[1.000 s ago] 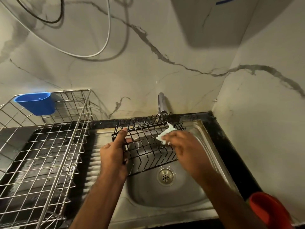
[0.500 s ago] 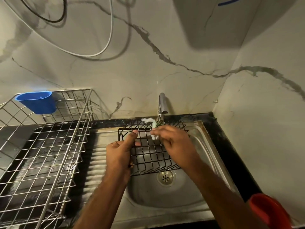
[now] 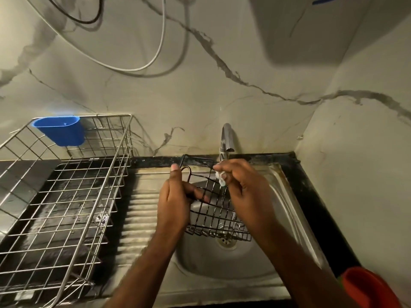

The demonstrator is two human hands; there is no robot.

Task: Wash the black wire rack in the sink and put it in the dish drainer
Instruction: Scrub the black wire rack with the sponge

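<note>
Scrubbing under way: left hand [image 3: 175, 203] grips the black wire rack [image 3: 213, 210], right hand [image 3: 244, 187] pinches a scrub pad [image 3: 221, 177]; rinsing likely next.

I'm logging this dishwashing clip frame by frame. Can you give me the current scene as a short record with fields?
rack: black wire rack, tilted over the sink
left hand: grips the rack's left edge
right hand: pinches a small white scrubber against the rack's top
faucet: just behind the hands
dish drainer: left of sink, blue cup hung on its back rim
stage: washing, rack not yet in drainer
</note>
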